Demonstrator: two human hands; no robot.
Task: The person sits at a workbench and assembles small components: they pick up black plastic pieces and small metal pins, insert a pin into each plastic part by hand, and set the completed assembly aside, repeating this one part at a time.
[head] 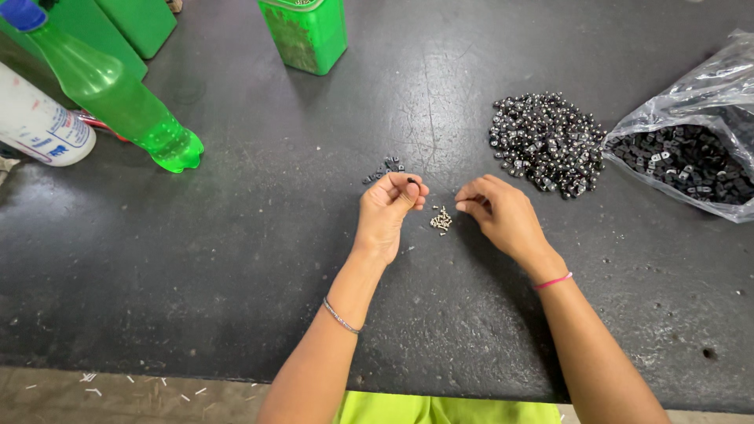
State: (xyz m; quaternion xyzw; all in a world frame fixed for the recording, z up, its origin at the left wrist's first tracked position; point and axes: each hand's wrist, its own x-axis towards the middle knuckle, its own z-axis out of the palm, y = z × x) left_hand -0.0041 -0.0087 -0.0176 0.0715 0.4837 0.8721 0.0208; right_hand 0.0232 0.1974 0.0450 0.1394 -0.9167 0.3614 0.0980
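My left hand (387, 212) is curled over the dark worktop (236, 259) and pinches a small black part (411, 180) between thumb and fingertips. Just beyond it lies a little cluster of small black parts (384, 168). My right hand (501, 213) rests to the right with its fingertips pinched together; I cannot tell if anything is in them. Between the two hands sits a small heap of silver screws (441, 221), closest to my right fingertips.
A large pile of dark shiny parts (547, 143) lies at the back right, beside a clear plastic bag of black parts (691, 161). A green plastic bottle (118, 94), a white container (35, 122) and green canisters (306, 31) stand at the back left.
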